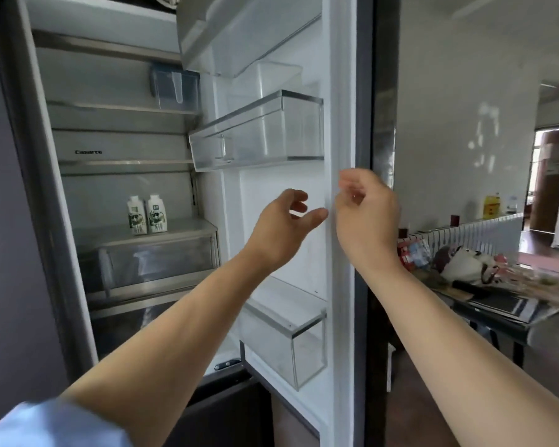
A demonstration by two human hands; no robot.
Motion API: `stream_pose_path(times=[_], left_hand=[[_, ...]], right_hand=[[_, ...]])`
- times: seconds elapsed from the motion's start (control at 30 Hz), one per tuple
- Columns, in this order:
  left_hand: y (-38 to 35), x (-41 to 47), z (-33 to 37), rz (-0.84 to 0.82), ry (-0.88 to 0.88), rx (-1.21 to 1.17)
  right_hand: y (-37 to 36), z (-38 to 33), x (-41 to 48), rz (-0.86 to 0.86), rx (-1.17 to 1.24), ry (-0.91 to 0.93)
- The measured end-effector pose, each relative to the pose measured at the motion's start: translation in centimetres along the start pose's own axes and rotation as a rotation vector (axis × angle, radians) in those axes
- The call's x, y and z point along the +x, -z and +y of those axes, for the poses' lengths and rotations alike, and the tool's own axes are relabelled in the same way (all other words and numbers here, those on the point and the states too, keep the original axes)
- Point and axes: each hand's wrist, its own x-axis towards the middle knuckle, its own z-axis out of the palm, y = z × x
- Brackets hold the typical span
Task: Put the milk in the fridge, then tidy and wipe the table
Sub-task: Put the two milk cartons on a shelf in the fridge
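The fridge [117,146] stands open in front of me. Two white milk cartons [147,214] stand upright side by side on a lower shelf inside. The open fridge door [339,124] hangs to the right, its clear bins empty. My left hand [284,225] is raised in front of the door's inner panel, fingers apart and holding nothing. My right hand [363,211] is at the door's white edge seal, fingers loosely curled near it; whether it touches the seal I cannot tell. The table [504,314] is at the far right.
A blue-tinted box [175,90] sits on an upper fridge shelf. The table carries a black-and-white bag [465,262], a red-and-blue packet [413,250] and papers. Behind it are a white railing [471,233] and a yellow bottle [491,206]. A doorway opens at far right.
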Motion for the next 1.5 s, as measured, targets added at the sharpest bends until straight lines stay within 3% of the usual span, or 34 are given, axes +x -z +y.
stream_pose_path(times=[0.17,0.33,0.63,0.8,1.0,1.23,1.4,1.5], left_hand=[[-0.4,0.7,1.1,0.063,-0.036,0.050],[1.1,0.1,0.7,0.104,-0.060,0.066],[1.4,-0.7,0.4,0.126,-0.112,0.140],[2.3,-1.2,0.6,0.211,-0.183,0.145],[4.7,-2.8,0.7,0.326,-0.206,0.147],[8.1,-4.5,-0.2,0.377,-0.197,0.207],[11.3,-6.8,-2.4,0.475,-0.119,0.208],[13.6,-8.6,-3.7,0.520,-0.108,0.280]], right_hand=[[0.2,1.8,1.2,0.104,-0.182,-0.064],[-1.5,2.0,2.5,-0.068,-0.271,-0.228],[-4.4,0.3,1.4,-0.012,-0.238,-0.332],[-4.7,-2.2,-0.8,-0.053,-0.193,-0.303],[-4.4,-3.2,-1.4,0.103,-0.131,-0.243],[-7.3,-6.9,-3.4,0.098,-0.016,-0.224],[-10.5,-8.8,-6.4,0.033,0.142,-0.092],[-13.0,-10.1,-8.2,-0.108,0.338,-0.025]])
